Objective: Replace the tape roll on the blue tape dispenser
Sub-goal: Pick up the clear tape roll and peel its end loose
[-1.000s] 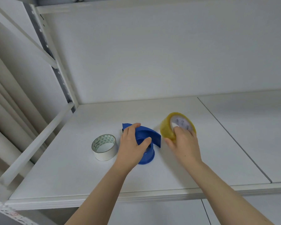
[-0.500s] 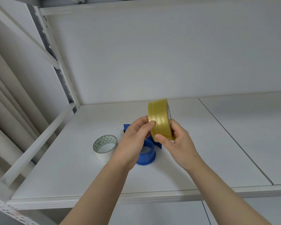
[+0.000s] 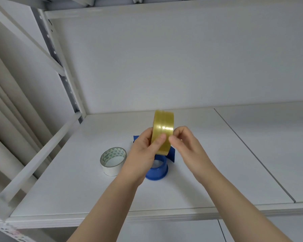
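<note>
At the far left, the white metal upright (image 3: 65,81) and slanted braces of a shelving frame run down to the front corner of a white shelf (image 3: 63,186), whose bare surface fills the lower half of the view. Left of centre on that shelf a nearly spent tape roll (image 3: 113,161) lies flat, a white cardboard ring with a green triangle print on the inside of its core; it sits just beside the left forearm and apart from the dispenser. Next comes the left hand (image 3: 143,151), raised above the shelf with its thumb pressed on the near band of a yellow tape roll (image 3: 163,131) and its fingers wrapped behind the roll's left side, so it grips the roll. The roll stands on edge in the air, its amber band facing the camera, directly above the blue tape dispenser (image 3: 157,170). The dispenser rests on the shelf, its round blue hub open toward the viewer and a darker blue part showing behind and to the right of the hands; much of it is hidden by them. On the right, the right hand (image 3: 185,145) pinches the roll's right edge between thumb and forefinger, the other fingers curled. Further right, a thin seam (image 3: 252,154) crosses the shelf diagonally.
</note>
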